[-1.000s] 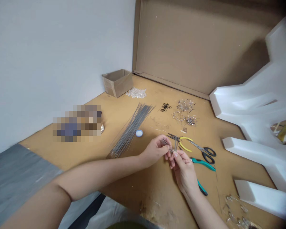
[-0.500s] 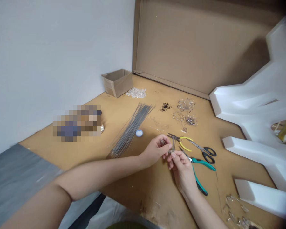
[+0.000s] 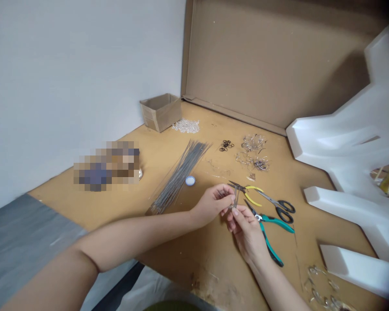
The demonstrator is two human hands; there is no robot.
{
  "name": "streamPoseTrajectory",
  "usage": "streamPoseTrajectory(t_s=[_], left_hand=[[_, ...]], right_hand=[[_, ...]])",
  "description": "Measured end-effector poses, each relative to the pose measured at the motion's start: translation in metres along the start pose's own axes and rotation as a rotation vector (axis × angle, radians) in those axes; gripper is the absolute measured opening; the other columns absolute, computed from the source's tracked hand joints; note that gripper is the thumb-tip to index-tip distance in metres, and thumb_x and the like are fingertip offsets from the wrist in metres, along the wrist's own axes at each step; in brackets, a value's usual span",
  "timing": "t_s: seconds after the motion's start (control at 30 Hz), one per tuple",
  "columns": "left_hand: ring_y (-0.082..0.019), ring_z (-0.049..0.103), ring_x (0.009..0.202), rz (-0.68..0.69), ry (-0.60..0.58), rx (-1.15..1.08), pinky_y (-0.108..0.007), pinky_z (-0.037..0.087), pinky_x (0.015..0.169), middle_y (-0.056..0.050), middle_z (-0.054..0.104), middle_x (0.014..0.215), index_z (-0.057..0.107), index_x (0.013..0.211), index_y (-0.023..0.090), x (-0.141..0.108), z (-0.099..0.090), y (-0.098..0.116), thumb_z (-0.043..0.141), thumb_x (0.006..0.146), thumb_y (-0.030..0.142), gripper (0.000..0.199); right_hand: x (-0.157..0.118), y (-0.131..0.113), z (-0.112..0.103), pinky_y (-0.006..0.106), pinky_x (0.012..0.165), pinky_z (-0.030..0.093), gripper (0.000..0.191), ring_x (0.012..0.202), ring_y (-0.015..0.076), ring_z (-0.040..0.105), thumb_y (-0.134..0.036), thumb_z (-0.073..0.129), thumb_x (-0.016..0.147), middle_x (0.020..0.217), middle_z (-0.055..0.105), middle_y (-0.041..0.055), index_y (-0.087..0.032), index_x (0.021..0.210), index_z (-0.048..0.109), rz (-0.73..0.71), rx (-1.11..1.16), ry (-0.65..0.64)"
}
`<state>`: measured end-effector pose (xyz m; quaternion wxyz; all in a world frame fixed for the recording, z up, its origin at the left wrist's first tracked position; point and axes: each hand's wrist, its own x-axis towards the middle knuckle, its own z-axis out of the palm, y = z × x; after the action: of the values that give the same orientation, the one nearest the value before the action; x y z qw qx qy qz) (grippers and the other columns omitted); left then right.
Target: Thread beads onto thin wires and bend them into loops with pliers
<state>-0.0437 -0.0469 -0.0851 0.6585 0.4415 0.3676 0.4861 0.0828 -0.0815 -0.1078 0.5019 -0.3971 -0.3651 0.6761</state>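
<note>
The left hand (image 3: 211, 205) and right hand (image 3: 248, 233) hold a small metal piece (image 3: 236, 197) gripped between their fingers (image 3: 235, 211), just beside green pliers (image 3: 274, 225) on the counter (image 3: 188, 259).

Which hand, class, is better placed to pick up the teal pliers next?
Probably the right hand: it sits beside the teal pliers, while the left hand is farther away, on the right hand's other side.
</note>
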Motion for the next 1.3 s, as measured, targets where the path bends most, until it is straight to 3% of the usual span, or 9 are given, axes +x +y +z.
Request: streamPoseTrajectory(t_s=[0.33, 1.3], left_hand=[[-0.004, 0.044, 0.041, 0.016, 0.015, 0.039, -0.016, 0.036, 0.043, 0.005, 0.048, 0.051, 0.049, 0.069, 0.013, -0.0011, -0.0001, 0.0008, 0.057, 0.072, 0.029, 0.018], [-0.003, 0.045, 0.042, 0.035, -0.006, 0.049, -0.016, 0.038, 0.044, 0.004, 0.05, 0.055, 0.049, 0.07, 0.013, -0.0014, -0.001, 0.001, 0.057, 0.073, 0.03, 0.019]], right_hand=[[0.0003, 0.0, -0.0002, 0.02, 0.048, 0.035, 0.009, 0.053, 0.0074, 0.045, -0.027, 0.061, 0.077, 0.069, 0.06, 0.0008, -0.018, 0.076, 0.063, -0.006, 0.022, -0.004], [-0.0001, -0.0029, 0.0026, 0.021, 0.046, 0.033, 0.012, 0.047, 0.0066, 0.041, -0.03, 0.064, 0.073, 0.067, 0.06, 0.0002, -0.018, 0.071, 0.062, 0.027, 0.019, 0.016]])
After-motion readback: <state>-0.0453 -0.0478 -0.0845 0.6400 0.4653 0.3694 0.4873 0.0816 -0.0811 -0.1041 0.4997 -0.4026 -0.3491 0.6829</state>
